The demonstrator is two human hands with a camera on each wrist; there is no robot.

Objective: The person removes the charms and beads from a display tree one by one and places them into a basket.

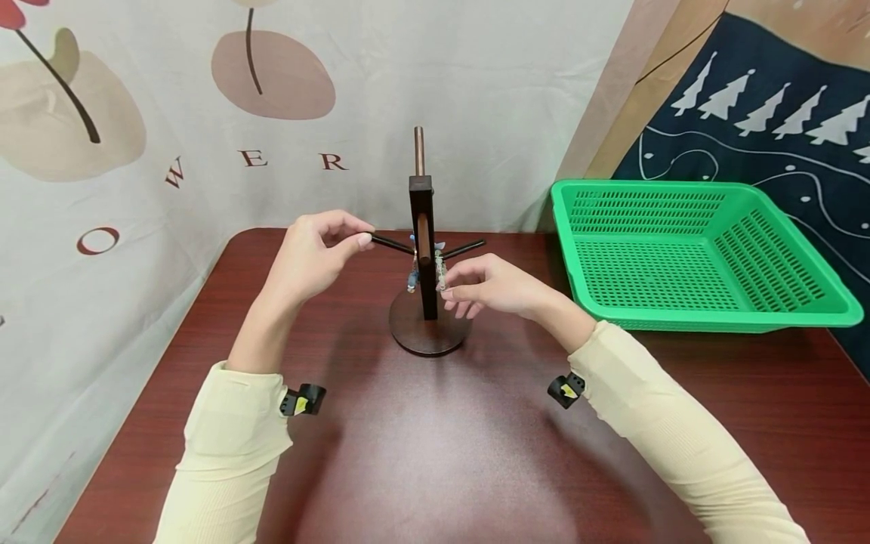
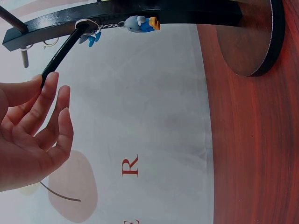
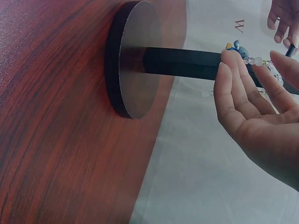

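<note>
A dark display stand [image 1: 421,198] with a round base [image 1: 430,341] stands upright on the table. My left hand [image 1: 316,253] pinches the outer end of its left black peg [image 1: 390,242] between thumb and fingers. From that peg hangs a keychain with a blue and grey figure [image 2: 140,24], on a ring and short chain. To the right of the post, my right hand [image 1: 492,285] holds the lower part of a clear beaded bracelet [image 3: 257,61] with its fingertips. The bracelet hangs by the right black peg [image 1: 465,248]; in the right wrist view my fingers partly hide it.
A green plastic basket [image 1: 680,321] sits at the right back of the reddish-brown table [image 1: 435,438]. Behind the stand hangs a pale printed cloth [image 1: 476,91]. A wooden peg [image 1: 418,151] sticks out from the post's top.
</note>
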